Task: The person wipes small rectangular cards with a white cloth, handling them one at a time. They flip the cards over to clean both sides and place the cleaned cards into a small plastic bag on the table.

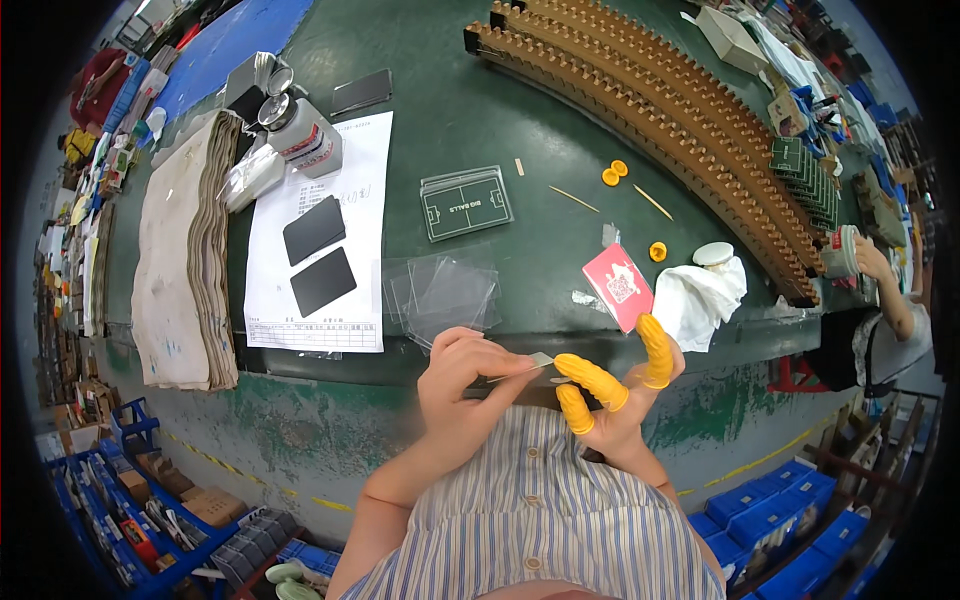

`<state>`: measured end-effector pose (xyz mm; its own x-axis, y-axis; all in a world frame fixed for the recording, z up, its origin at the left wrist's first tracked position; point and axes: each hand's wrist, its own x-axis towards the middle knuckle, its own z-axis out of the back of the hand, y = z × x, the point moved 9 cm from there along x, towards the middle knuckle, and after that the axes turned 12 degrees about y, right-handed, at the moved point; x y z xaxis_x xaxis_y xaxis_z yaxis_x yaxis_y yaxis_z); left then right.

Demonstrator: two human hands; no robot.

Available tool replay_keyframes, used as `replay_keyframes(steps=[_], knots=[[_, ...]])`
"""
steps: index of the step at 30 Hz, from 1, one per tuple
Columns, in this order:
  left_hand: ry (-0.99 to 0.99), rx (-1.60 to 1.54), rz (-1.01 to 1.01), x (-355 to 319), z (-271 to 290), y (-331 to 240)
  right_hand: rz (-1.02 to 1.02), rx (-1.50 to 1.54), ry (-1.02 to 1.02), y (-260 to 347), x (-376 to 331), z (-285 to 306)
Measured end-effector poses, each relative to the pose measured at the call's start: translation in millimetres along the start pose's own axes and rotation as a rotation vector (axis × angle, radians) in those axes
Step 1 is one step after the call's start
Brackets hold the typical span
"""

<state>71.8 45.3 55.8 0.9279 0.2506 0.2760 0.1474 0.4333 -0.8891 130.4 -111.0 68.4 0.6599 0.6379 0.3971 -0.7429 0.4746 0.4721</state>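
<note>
In front of my striped shirt, my left hand pinches a thin, flat greenish card, seen almost edge-on. My right hand wears yellow finger cots on several fingers. Its thumb and forefinger come together beside the card's right end, with a small pale tip showing between them that I cannot make out. Just beyond my left hand lie loose clear plastic sleeves. A stack of green cards with white field lines rests farther back. Near my right hand are a red card and a crumpled white cloth.
Toothpicks and orange finger cots lie on the green table. Long slotted wooden racks curve along the right. At left are a metal-capped bottle, black cards on a paper sheet, and stacked boards. Another person's hand is at far right.
</note>
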Motion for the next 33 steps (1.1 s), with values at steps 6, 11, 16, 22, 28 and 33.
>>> replay_keyframes(steps=[6,11,16,22,28,33], knots=[[0.010,-0.010,0.017,2.1,-0.7,1.3,0.046,0.047,0.004,-0.1,0.2,-2.9],[0.038,0.044,-0.022,0.1,-2.2,1.7,-0.014,0.012,0.028,-3.2,0.6,-2.1],[0.023,-0.062,0.107,-6.1,-5.5,9.3,0.014,0.363,-0.072,-14.7,-2.2,1.0],[0.048,0.101,-0.017,-5.1,-8.6,-3.3,0.068,0.654,0.031,-11.1,7.5,-5.5],[0.047,0.215,-0.082,-5.8,-9.1,-10.5,0.109,0.712,0.311,8.4,23.0,-16.1],[0.058,0.199,-0.086,-2.7,-8.3,-13.2,0.163,0.765,0.367,12.4,21.2,-25.3]])
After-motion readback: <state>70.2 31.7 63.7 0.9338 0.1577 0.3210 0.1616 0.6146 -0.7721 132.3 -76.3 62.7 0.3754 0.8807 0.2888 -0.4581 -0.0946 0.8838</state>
